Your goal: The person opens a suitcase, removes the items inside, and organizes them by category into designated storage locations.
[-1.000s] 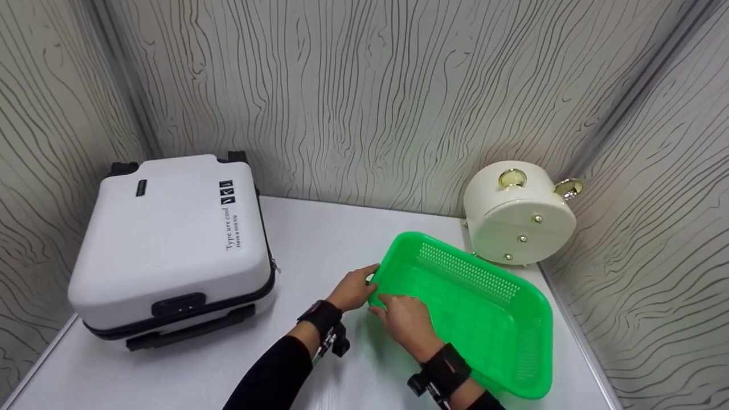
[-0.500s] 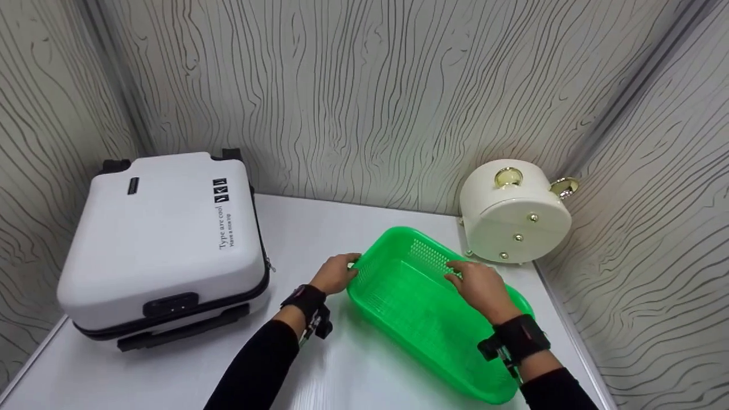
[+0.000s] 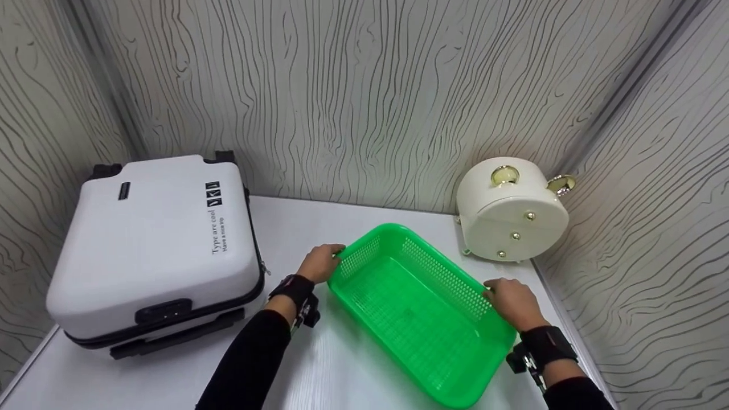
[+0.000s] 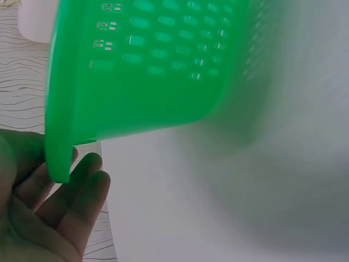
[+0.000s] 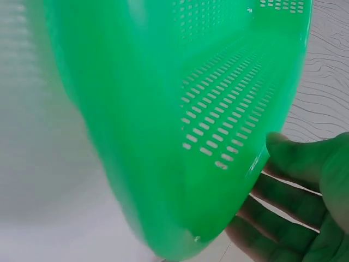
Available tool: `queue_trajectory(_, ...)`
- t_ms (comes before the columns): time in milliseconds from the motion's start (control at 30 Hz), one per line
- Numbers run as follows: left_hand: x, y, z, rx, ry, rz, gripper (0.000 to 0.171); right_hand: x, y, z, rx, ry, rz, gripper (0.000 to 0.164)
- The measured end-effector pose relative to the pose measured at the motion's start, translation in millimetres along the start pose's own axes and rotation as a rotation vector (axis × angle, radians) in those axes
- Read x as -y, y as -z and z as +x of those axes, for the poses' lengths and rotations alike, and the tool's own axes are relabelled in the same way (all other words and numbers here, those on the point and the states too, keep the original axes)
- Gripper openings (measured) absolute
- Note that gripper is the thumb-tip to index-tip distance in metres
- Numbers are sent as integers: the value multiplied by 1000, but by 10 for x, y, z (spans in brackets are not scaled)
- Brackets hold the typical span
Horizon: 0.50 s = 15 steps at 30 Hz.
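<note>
A green plastic basket (image 3: pixel 410 330) with slotted sides lies at an angle on the white table, and nothing is inside it. My left hand (image 3: pixel 319 263) pinches its rim at the upper left corner. In the left wrist view, that hand's fingers (image 4: pixel 87 202) curl beneath the lip of the basket (image 4: pixel 147 98). On the far right side my right hand (image 3: pixel 517 304) holds the rim. Its thumb (image 5: pixel 289 155) presses over the edge in the right wrist view, while the other fingers reach behind the outer wall of the basket (image 5: pixel 142 142).
To the left a white suitcase (image 3: pixel 148 245) lies flat, its wheels toward the back wall. A cream round case (image 3: pixel 512 222) with gold knobs and rings stands at the back right, close behind the basket. Wood-grain panels (image 3: pixel 353 102) enclose the table on three sides.
The right hand has moved from the basket's left end across to its right-hand rim and taken hold there. The basket has turned clockwise and shifted left, with the left hand staying on its rim.
</note>
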<state>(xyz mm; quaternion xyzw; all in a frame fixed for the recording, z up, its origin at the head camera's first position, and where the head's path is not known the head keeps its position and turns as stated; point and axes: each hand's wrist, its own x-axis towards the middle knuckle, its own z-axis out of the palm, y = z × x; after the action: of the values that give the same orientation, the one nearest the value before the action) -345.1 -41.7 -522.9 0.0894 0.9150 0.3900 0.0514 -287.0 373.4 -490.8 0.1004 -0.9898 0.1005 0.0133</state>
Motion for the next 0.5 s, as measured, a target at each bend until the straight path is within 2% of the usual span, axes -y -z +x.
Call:
queue_trajectory(167,-24,36,-69,-77,-12,32,37,2,-49,-22,-22,-70,27,23)
queue_trajectory(367,-58,25,-291,-216,-105,192,42,68,-92,-69,-70,-136,20,20)
queue_trajectory(500,-85,5,-489,-218,-126,217,54,121,-104,-76,-61,-177,40,22)
